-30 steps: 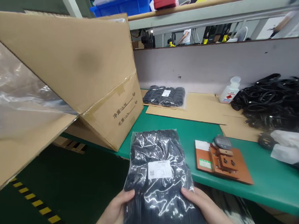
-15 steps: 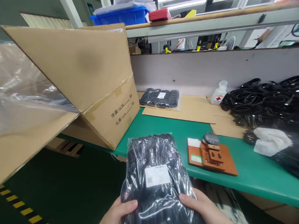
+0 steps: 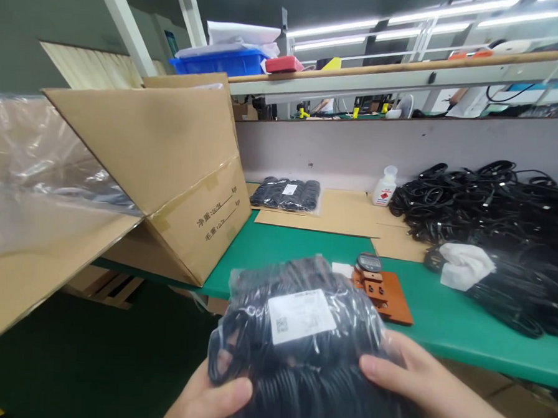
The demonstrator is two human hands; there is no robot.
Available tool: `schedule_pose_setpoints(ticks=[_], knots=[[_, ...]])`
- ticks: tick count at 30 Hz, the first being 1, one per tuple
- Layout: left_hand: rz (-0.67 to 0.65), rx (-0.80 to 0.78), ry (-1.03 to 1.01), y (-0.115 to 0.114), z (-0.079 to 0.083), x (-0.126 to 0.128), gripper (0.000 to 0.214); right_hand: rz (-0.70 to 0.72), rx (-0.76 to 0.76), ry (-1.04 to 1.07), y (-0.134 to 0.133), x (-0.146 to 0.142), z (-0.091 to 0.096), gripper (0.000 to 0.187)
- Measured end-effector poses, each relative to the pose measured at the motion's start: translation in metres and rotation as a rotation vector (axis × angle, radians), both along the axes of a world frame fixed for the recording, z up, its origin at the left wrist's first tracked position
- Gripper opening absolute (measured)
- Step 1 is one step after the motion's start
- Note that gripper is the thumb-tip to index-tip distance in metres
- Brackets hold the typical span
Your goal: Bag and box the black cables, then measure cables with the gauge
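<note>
While the head camera is looking forward and down, both hands are gripping a clear bag of black coiled cables (image 3: 317, 364) at the bottom centre of the frame. The left hand (image 3: 213, 389) is clasping its left side and the right hand (image 3: 404, 368) its right side, each thumb resting on top. A white label (image 3: 301, 316) is facing up from the bag, which is looking slightly blurred and partly covering an orange-brown fixture (image 3: 398, 296) with a round gauge (image 3: 368, 262) on the green table (image 3: 253, 248). At the left, an open carton (image 3: 207, 227) is standing with clear plastic (image 3: 34, 146) showing inside. Near the centre, a second bag of cables (image 3: 286, 194) is lying beside the carton on flat cardboard (image 3: 339, 218). Toward the right, a white bottle (image 3: 384, 189) is standing beside a heap of loose black cables (image 3: 494, 205), and a white cloth (image 3: 467, 267) is lying below the heap.
</note>
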State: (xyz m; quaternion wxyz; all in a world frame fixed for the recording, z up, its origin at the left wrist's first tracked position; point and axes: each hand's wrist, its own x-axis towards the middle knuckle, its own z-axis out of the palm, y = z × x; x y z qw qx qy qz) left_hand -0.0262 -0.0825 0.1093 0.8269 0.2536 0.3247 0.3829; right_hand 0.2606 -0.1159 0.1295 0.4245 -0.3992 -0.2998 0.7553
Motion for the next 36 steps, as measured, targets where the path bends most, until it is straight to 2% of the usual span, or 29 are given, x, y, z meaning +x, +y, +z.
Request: schedule_pose_setpoints(ticks=[3, 5, 8, 12, 15, 18, 20, 22, 25, 28, 30, 33, 36], knots=[[-0.031, 0.123, 0.036, 0.039, 0.015, 0.029, 0.040, -0.036, 0.056, -0.095, 0.033, 0.027, 0.016, 0.041], [0.001, 0.209, 0.071, 0.075, 0.021, 0.053, 0.040, -0.039, 0.064, -0.200, 0.068, 0.048, 0.030, 0.037], [0.031, 0.313, 0.044, 0.142, 0.027, 0.092, 0.038, -0.043, 0.123, -0.456, 0.142, 0.081, 0.048, 0.029], [0.098, 0.346, -0.008, 0.241, 0.027, 0.135, 0.038, -0.001, 0.207, -0.692, 0.261, 0.112, 0.061, 0.016], [0.209, 0.346, -0.050, 0.311, 0.022, 0.157, 0.035, 0.042, 0.260, -0.849, 0.354, 0.120, 0.071, 0.012], [0.370, 0.325, -0.102, 0.366, 0.011, 0.178, 0.033, 0.090, 0.346, -1.030, 0.443, 0.116, 0.078, 0.015], [0.494, 0.280, -0.131, 0.392, 0.000, 0.197, 0.032, 0.097, 0.419, -1.163, 0.495, 0.109, 0.074, 0.020], [0.587, 0.192, -0.147, 0.411, -0.014, 0.218, 0.028, 0.078, 0.496, -1.295, 0.535, 0.099, 0.057, 0.024], [0.641, 0.006, -0.150, 0.427, -0.035, 0.250, 0.021, 0.098, 0.556, -1.473, 0.569, 0.083, 0.019, 0.026], [0.673, -0.104, -0.184, 0.434, -0.046, 0.271, 0.022, 0.152, 0.592, -1.610, 0.580, 0.075, -0.011, 0.028], [0.675, -0.126, -0.217, 0.438, -0.048, 0.277, 0.023, 0.169, 0.613, -1.677, 0.583, 0.075, -0.018, 0.029], [0.669, -0.138, -0.214, 0.444, -0.045, 0.280, 0.024, 0.185, 0.637, -1.729, 0.584, 0.074, -0.018, 0.032], [0.650, -0.115, -0.139, 0.433, -0.037, 0.277, 0.023, 0.207, 0.683, -1.734, 0.571, 0.065, -0.025, 0.042]])
